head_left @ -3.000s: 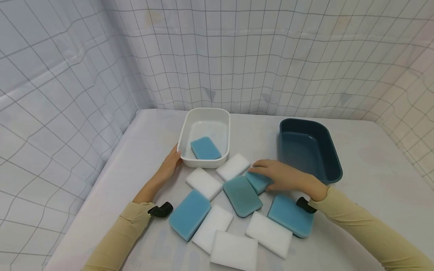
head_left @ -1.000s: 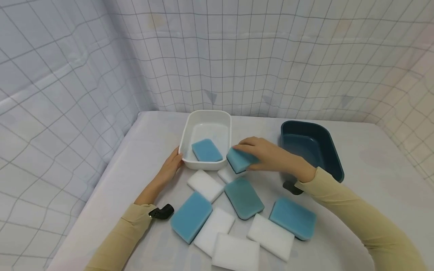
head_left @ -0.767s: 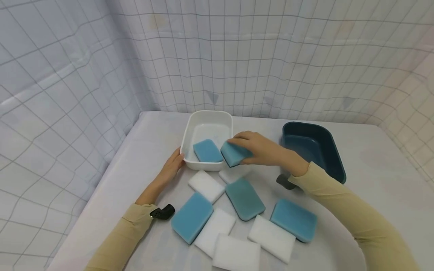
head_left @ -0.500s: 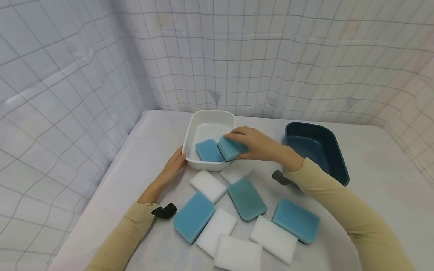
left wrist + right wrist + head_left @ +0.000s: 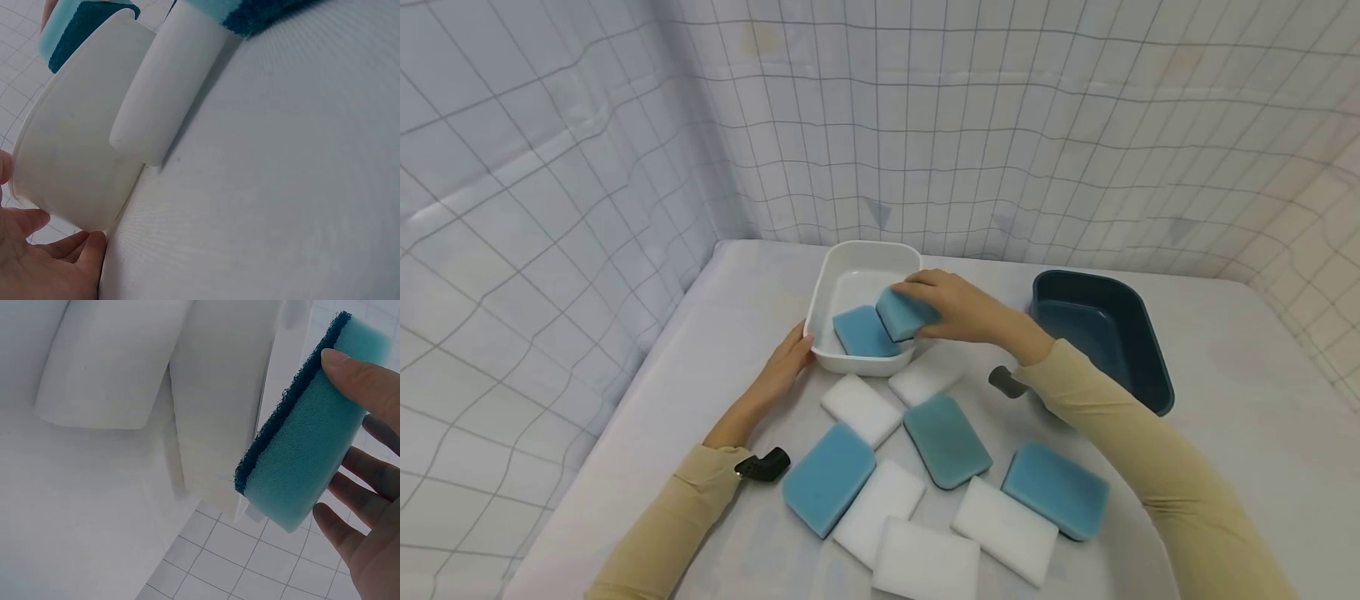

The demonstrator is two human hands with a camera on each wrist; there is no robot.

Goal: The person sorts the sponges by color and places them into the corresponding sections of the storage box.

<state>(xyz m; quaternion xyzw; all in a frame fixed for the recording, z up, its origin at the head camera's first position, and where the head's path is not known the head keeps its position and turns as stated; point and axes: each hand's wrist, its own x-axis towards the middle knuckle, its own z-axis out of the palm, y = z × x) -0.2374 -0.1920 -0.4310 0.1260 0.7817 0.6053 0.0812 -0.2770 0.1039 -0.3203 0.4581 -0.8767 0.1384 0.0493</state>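
My right hand (image 5: pixel 958 307) grips a blue sponge (image 5: pixel 906 314) over the right side of the white tub (image 5: pixel 857 365). The right wrist view shows thumb and fingers on either side of this sponge (image 5: pixel 306 434), its dark scouring layer facing the tub wall. Another blue sponge (image 5: pixel 863 332) lies inside the tub, partly hidden by the held one. My left hand (image 5: pixel 780 367) rests against the tub's left side near its front corner. In the left wrist view its fingers touch the outer wall of the tub (image 5: pixel 78 131).
In front of the tub lie several white sponges (image 5: pixel 925 560), two blue sponges (image 5: pixel 829 479) and a greener sponge (image 5: pixel 947 442). A dark blue tub (image 5: pixel 1153 358) stands at the right. Gridded white cloth (image 5: pixel 962 125) hangs behind the table.
The right hand has lifted the blue sponge from beside the greener one and carried it left and away, over the white tub. The left hand stays at the tub.
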